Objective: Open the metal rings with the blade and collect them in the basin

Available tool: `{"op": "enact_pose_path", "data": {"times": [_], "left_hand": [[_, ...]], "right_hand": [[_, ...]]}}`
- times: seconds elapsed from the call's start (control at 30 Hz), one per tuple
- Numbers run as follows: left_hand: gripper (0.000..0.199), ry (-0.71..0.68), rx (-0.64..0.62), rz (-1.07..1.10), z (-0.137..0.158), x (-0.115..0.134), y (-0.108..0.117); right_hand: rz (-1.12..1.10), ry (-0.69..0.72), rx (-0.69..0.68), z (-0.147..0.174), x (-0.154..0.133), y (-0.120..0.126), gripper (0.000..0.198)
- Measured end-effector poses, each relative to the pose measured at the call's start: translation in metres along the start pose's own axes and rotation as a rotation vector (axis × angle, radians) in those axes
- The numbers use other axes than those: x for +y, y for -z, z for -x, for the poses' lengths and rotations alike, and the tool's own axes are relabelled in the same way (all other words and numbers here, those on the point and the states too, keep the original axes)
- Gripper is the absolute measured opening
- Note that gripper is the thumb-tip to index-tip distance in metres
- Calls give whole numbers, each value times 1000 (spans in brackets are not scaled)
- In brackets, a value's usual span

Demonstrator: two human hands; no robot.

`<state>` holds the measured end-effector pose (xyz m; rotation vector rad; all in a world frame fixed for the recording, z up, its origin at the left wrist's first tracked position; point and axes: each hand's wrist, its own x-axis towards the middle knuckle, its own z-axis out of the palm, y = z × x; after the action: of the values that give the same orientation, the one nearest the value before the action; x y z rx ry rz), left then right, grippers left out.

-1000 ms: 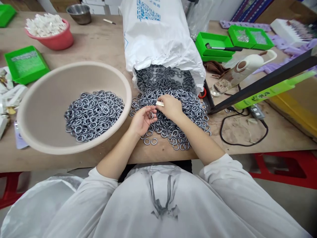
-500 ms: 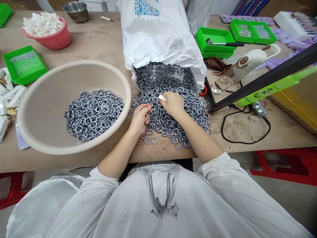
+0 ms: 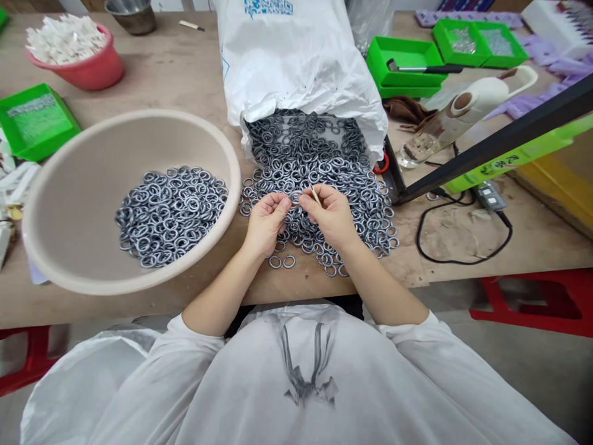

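Both hands meet over a loose pile of dark grey metal rings [image 3: 365, 207]. A single metal ring [image 3: 295, 198] is between my fingertips. My left hand [image 3: 266, 225] is closed, thumb and forefinger pinching that ring's left side. My right hand [image 3: 334, 216] is closed as well; its fingertips touch the ring's right side. A small cream-coloured stick [image 3: 315, 195] pokes up between my right fingers, its lower end hidden. The pile spills from the mouth of a white sack [image 3: 301, 68]. To the left, a large beige basin [image 3: 60, 185] holds many similar rings.
At the left stand a green tray [image 3: 41, 145] and a red bowl [image 3: 99, 68] of white pieces. On the right are a black bar [image 3: 486, 145], a water bottle [image 3: 463, 111], a black cable [image 3: 419, 232] and green bins [image 3: 403, 52]. Another cream stick [image 3: 191, 25] lies at the back.
My right hand has drawn back from the pile toward my left hand and turned. A ring is now between both sets of fingertips. The view has shifted slightly.
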<state>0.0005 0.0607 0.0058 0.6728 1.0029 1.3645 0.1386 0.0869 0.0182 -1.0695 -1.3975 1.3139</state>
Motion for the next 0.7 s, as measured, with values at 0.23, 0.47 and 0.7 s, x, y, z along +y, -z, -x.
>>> {"op": "enact_pose_path", "data": {"times": [0.23, 0.47, 0.7], "left_hand": [[38, -88, -61, -7, -1, -3, 4], [36, -96, -124, -51, 0, -7, 5], [54, 136, -260, 124, 8, 6, 0]], "right_hand": [[197, 157, 124, 9, 0, 3, 41], [85, 163, 188, 7, 8, 3, 29], [-224, 13, -45, 7, 7, 2, 40]]}}
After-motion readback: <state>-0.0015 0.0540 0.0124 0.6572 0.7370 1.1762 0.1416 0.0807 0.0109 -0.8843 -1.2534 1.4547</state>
